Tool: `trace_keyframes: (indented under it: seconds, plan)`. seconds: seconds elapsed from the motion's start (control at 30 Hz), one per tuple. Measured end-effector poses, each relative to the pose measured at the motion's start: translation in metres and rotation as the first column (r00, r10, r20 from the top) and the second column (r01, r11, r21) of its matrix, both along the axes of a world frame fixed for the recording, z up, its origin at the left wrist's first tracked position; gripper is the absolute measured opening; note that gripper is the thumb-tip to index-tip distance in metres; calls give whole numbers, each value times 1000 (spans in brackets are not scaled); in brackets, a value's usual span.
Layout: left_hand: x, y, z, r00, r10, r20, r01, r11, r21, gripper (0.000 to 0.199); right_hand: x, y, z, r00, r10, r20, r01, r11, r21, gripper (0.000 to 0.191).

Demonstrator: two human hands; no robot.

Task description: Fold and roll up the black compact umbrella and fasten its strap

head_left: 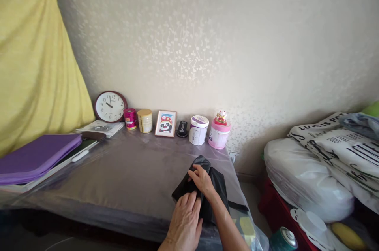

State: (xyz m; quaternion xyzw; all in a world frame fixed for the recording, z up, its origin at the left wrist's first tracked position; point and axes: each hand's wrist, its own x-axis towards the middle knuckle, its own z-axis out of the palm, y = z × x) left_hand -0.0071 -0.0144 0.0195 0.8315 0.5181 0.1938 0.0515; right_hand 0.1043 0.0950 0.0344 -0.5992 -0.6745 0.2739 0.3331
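A thin black bag (219,187) lies partly folded near the table's front right corner, its surface creased and slightly shiny. A narrow black strap (238,206) sticks out to its right. My left hand (186,217) rests on the near part of the bag, fingers stretched and palm down. Just beyond it, my right hand (203,180) reaches across with bent fingers closed on the upper left part of the bag. The fingertips of both hands are close together, and the bag's underside is hidden.
Along the wall stand a clock (110,106), a pink can (130,119), a yellow-lidded jar (145,121), a panda picture (166,123), a white tub (198,130) and a pink tub (219,134). Purple folders (38,156) lie left. A spray can (283,239) stands beyond the right edge.
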Motion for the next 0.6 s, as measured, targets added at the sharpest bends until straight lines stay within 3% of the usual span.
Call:
trace_keyframes:
  seconds: [0.13, 0.27, 0.43, 0.6]
  plan:
    - [4, 11, -19, 999, -48, 0, 48, 999, -10, 68, 2, -3, 0, 988, 127, -82, -129, 991, -23, 30]
    - [4, 16, -37, 999, -15, -49, 13, 999, -31, 74, 9, -15, -4, 964, 226, -140, -221, 974, 53, 26]
    - [8, 17, -40, 994, 10, -105, -16, 998, -64, 73, 17, -30, -9, 962, 272, 36, -267, 900, 345, 24]
    - [11, 18, -46, 989, 59, -138, -64, 997, -31, 79, 26, -11, -17, 944, 250, 214, -322, 836, 445, 25]
